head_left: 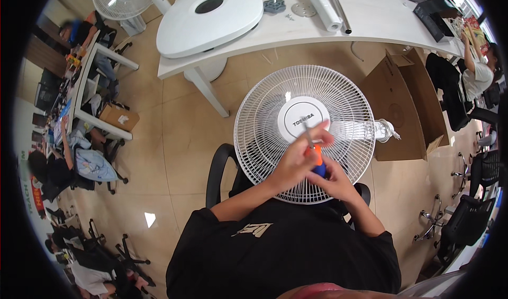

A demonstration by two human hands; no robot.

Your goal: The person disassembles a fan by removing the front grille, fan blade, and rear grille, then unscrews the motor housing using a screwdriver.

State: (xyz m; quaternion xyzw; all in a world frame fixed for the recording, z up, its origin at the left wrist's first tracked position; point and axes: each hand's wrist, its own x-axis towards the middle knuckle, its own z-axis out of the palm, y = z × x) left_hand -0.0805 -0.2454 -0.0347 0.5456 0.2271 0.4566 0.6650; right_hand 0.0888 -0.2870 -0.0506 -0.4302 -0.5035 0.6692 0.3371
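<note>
A white fan head (257, 127) with a round wire grille lies across my lap, its front facing up. Above the grille's near half, both hands are on a screwdriver (318, 155) with an orange and blue handle, its thin metal shaft pointing away from me. My left hand (294, 164) closes around it near the shaft, with its fingers somewhat blurred. Around the blue end of the handle, my right hand (337, 181) is closed. Whether the tip touches anything cannot be made out.
On the white table (381, 34) ahead are a white fan base (180, 29), a grey knob (274, 4), a perforated disc (304, 10) and white and metal tubes. An open cardboard box (397, 108) stands at right. Another fan (121, 0) is far left; people sit on both sides.
</note>
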